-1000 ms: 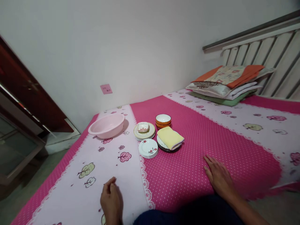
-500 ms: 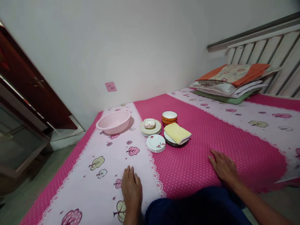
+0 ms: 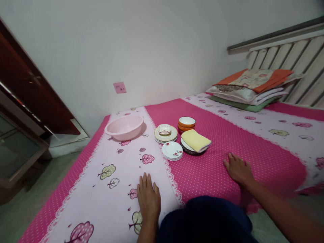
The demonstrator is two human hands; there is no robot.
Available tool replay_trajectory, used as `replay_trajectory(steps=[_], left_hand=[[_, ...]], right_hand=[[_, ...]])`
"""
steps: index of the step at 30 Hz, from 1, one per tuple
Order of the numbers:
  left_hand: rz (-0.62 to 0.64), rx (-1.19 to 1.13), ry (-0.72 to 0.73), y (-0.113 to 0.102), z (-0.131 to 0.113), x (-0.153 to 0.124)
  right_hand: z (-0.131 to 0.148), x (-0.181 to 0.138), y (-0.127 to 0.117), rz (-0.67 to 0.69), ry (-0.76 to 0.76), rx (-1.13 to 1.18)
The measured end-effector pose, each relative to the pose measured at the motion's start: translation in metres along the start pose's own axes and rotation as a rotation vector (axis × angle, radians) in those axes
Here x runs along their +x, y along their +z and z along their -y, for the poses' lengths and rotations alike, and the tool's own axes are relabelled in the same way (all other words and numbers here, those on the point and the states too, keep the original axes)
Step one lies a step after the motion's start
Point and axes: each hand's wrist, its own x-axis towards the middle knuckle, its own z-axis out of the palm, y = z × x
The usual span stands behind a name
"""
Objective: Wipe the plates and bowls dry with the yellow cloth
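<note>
My left hand (image 3: 149, 197) lies flat and open on the pale tree-patterned strip of the bed cover (image 3: 108, 189). My right hand (image 3: 238, 168) rests palm down, open, on the pink dotted part of the cover. Ahead of both hands sits a group of dishes: a stack of small flowered plates (image 3: 172, 150), a dark plate with a folded yellow cloth (image 3: 195, 140) on it, cream plates with a small dish on top (image 3: 165, 133), and stacked orange bowls (image 3: 186, 123). A pink plastic basin (image 3: 124, 127) stands to the left of them. Neither hand touches any dish.
Folded pillows and blankets (image 3: 250, 87) are stacked at the far right by a slatted headboard (image 3: 291, 54). A dark wooden cabinet with glass (image 3: 17, 111) stands left of the bed. My dark-clothed knee (image 3: 205, 219) is at the bottom edge.
My left hand went from loosely curled to flat on the cover and moved forward. My right hand stayed flat. The view shifted closer and slightly left over the bed.
</note>
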Motion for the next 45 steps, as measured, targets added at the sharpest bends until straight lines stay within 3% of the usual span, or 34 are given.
replay_trajectory(steps=[8,13,17,36,41,45], left_hand=[[-0.026,0.019,0.033,-0.004,0.005,-0.001],[-0.045,0.049,0.019,-0.002,0.009,-0.002],[-0.032,0.065,0.0,-0.001,0.012,-0.003],[-0.004,0.157,0.025,-0.002,0.026,-0.018],[0.012,0.04,-0.033,-0.006,0.016,-0.012],[0.044,-0.364,-0.307,-0.03,0.012,-0.007]], right_hand=[[0.004,-0.013,0.0,-0.061,-0.025,0.032],[-0.003,-0.025,0.008,-0.112,-0.148,0.061],[-0.012,-0.029,0.027,-0.233,-0.257,0.151],[-0.01,-0.033,0.032,-0.37,-0.301,0.16],[-0.007,-0.032,0.022,-0.295,-0.265,0.247],[0.004,-0.038,0.001,-0.104,-0.103,0.55]])
